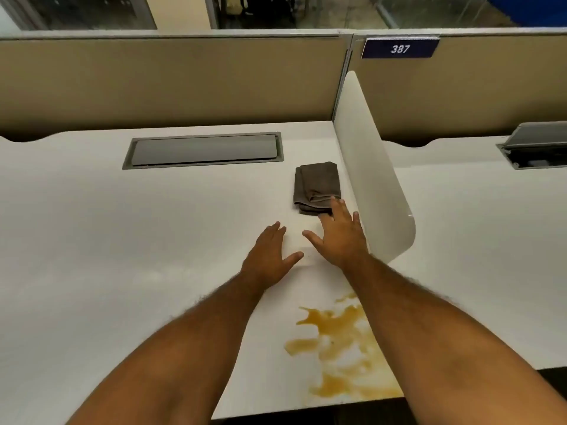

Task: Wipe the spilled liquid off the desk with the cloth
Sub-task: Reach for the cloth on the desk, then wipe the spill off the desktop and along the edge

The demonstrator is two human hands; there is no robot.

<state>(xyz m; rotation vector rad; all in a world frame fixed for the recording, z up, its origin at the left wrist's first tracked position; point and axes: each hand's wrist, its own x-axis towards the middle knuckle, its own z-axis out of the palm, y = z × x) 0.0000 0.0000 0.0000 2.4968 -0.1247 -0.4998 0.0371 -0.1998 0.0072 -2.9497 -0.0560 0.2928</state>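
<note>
A folded grey-brown cloth (316, 185) lies on the white desk (122, 240), close to the side divider. My right hand (339, 237) is stretched out flat with fingers spread, its fingertips touching the cloth's near edge. My left hand (271, 256) hovers open just to its left, palm down, holding nothing. A brown-yellow puddle of spilled liquid (340, 345) spreads over the desk near the front edge, partly hidden under my right forearm.
A white curved divider (374, 185) stands right of the cloth. A closed grey cable hatch (204, 150) is set into the desk at the back. Beige partition walls (168, 84) rise behind, with a blue "387" sign (399, 49). The neighbouring desk has an open hatch (537, 148).
</note>
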